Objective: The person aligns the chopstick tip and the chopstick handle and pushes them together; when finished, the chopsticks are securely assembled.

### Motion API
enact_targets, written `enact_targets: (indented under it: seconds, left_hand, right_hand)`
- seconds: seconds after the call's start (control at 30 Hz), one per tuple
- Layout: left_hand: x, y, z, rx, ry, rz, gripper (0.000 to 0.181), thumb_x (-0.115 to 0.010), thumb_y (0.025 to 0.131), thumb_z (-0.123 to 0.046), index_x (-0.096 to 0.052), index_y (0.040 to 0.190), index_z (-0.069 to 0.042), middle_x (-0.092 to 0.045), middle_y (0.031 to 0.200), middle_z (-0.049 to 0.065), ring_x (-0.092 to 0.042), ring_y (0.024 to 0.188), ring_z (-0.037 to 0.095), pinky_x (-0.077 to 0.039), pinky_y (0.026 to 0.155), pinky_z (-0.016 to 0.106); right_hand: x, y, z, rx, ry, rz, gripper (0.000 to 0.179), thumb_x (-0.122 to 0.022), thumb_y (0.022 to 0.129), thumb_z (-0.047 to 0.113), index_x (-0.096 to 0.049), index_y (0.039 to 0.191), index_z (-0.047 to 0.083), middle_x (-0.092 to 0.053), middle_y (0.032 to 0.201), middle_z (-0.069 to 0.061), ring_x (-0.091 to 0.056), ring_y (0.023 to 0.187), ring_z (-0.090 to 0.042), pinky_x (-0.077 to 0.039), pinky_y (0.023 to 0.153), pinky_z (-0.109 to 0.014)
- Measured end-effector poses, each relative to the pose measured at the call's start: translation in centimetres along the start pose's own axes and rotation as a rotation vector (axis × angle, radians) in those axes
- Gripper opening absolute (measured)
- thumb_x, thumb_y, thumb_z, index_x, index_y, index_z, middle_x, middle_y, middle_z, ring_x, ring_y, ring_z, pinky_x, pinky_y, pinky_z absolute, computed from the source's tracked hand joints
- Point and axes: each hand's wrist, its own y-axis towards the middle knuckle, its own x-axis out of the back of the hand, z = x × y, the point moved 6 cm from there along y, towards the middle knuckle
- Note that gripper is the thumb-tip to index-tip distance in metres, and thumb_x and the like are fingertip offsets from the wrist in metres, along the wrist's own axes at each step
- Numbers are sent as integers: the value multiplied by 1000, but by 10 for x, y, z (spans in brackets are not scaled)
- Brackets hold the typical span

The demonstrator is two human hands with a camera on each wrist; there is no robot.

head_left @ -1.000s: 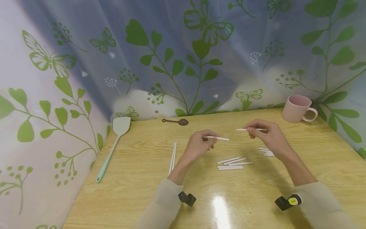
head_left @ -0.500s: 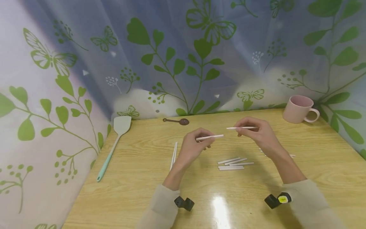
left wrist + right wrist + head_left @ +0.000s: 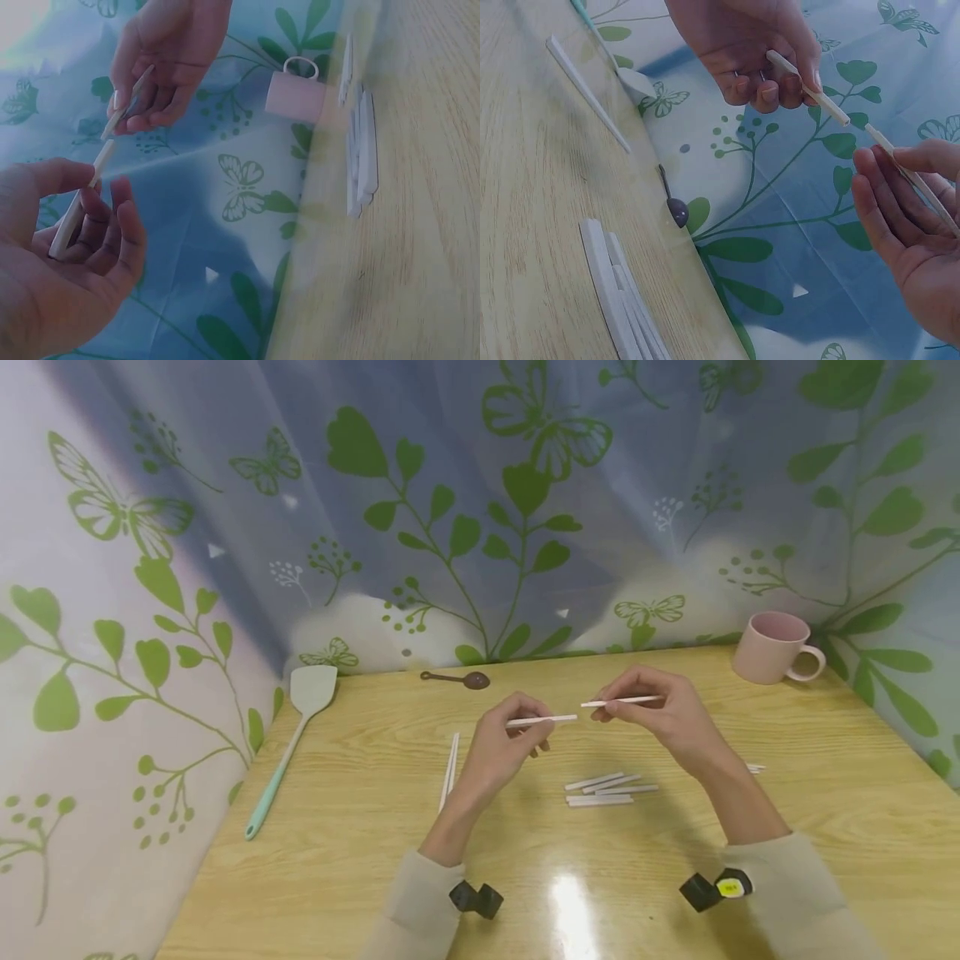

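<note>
My left hand (image 3: 501, 745) pinches a slim white chopstick piece (image 3: 562, 718) between thumb and fingers, its free end pointing right. Facing it, my right hand (image 3: 672, 720) grips a second white chopstick piece (image 3: 637, 699), which points left. In the right wrist view, the end of the left piece (image 3: 834, 109) looks hollow, while the right piece (image 3: 924, 193) has a narrower tip. A small gap separates the two ends. Below the hands lies a pile of several short white pieces (image 3: 600, 801). Two longer white chopsticks (image 3: 452, 762) lie beside my left forearm, partly hidden by it.
More white pieces (image 3: 756, 768) show past my right forearm, mostly hidden. A spatula (image 3: 292, 747) lies along the table's left side. At the back are a small brown spoon (image 3: 476, 680) and a pink mug (image 3: 767, 652). A printed curtain (image 3: 435, 510) hangs behind the table.
My right hand has moved left with its chopstick piece, and my left hand has shifted slightly left. The two ends are now closer together and more nearly in line.
</note>
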Motion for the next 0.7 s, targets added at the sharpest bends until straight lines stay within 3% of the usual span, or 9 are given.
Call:
enact_targets:
  seconds: [0.2,0.3,0.4,0.53,0.7]
  left_hand:
    - [1,-3,-3,-9,-31,25,13,-68,101,-18,-68,112,-10,-70,100,10,-70,86,46,-58,71,33]
    - [2,-3,-5,-16,-53,36,13,-68,102,-18,-68,112,-9,-69,101,17,-70,85,46,-59,75,45]
    - [2,-3,-8,-22,-77,45,13,-68,102,-16,-67,112,-8,-69,99,21,-70,83,44,-59,74,41]
    - [2,-4,-11,-27,-95,46,12,-68,101,-15,-67,111,-8,-69,92,14,-70,80,39,-56,70,31]
    - [5,-4,-14,-34,-103,35,13,-68,101,-17,-67,110,-8,-69,87,6,-70,74,23,-57,71,36]
  right_hand:
    - [-5,-3,4,20,-30,28,15,-68,100,4,-71,111,-5,-75,99,-13,-76,88,-27,-60,91,-34]
    - [-7,-3,7,28,-56,42,15,-67,101,5,-72,112,-4,-75,100,-13,-76,88,-27,-60,91,-34]
    - [-8,-3,9,31,-75,44,14,-68,101,6,-73,111,-3,-75,99,-12,-76,88,-26,-60,90,-34]
    - [-8,-5,12,32,-82,41,14,-68,101,6,-73,111,-2,-74,99,-10,-75,88,-28,-60,90,-34]
    - [-9,-6,16,37,-75,41,14,-68,101,5,-73,111,-3,-74,98,-9,-75,87,-28,-60,90,-33]
